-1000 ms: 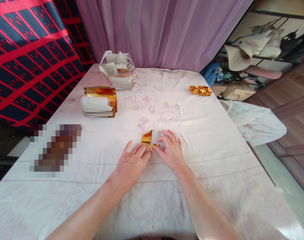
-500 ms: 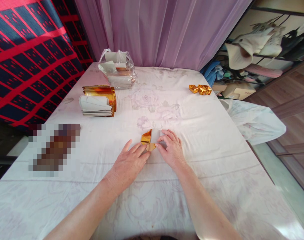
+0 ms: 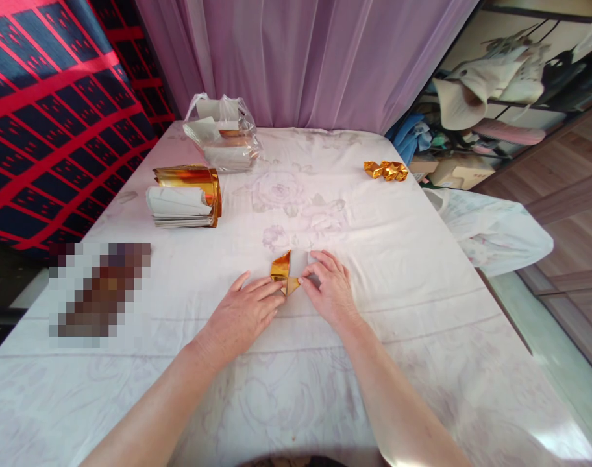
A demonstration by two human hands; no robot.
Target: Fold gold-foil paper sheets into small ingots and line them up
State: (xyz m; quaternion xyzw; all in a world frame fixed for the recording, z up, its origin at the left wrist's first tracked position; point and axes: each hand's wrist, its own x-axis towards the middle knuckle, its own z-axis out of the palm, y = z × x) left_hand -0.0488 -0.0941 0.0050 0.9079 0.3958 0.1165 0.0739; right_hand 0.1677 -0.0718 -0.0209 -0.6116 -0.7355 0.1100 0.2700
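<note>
A partly folded sheet of gold foil paper lies on the cloth in front of me, with its grey-white back showing on the right and a folded corner pointing towards me. My left hand rests flat and open at the lower left of the paper, fingers stretched out and fingertips touching its edge. On the other side, my right hand curls over the paper's right part. Its thumb and forefinger pinch the folded corner, and the remaining fingers hide some of the sheet.
A curled stack of gold foil sheets stands at left, with a clear plastic bag of more sheets behind it. Several folded gold foil pieces sit at the back right. A blurred-out patch covers something on the left of the floral tablecloth.
My left hand has drawn back slightly from the paper, uncovering more of the lower fold. The right hand keeps its place at the corner. The whole view has shifted a little.
</note>
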